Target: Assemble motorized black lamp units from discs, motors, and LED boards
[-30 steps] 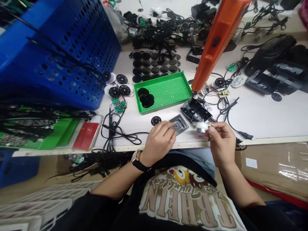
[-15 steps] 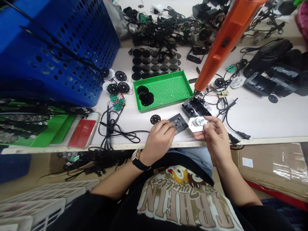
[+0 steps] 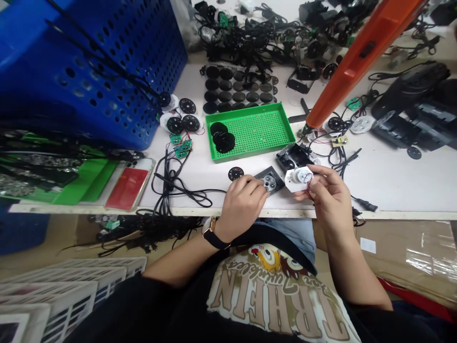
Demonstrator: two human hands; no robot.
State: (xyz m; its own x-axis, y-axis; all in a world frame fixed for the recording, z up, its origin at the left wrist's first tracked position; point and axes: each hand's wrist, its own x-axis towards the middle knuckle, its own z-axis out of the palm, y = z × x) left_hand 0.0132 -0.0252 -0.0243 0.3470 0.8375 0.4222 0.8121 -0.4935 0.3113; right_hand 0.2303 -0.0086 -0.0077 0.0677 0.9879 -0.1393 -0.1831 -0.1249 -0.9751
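Since the earlier view, the right hand has turned the white hexagonal plastic plate with its round silver motor to face my camera. Its fingers pinch that plate narrowly, just beside the dark grey square plate, which the left hand holds down with curled fingers. From here, I judge the step in hand to be checking these two parts against each other. The next move calls for lining them up squarely, keeping the thin red wires free.
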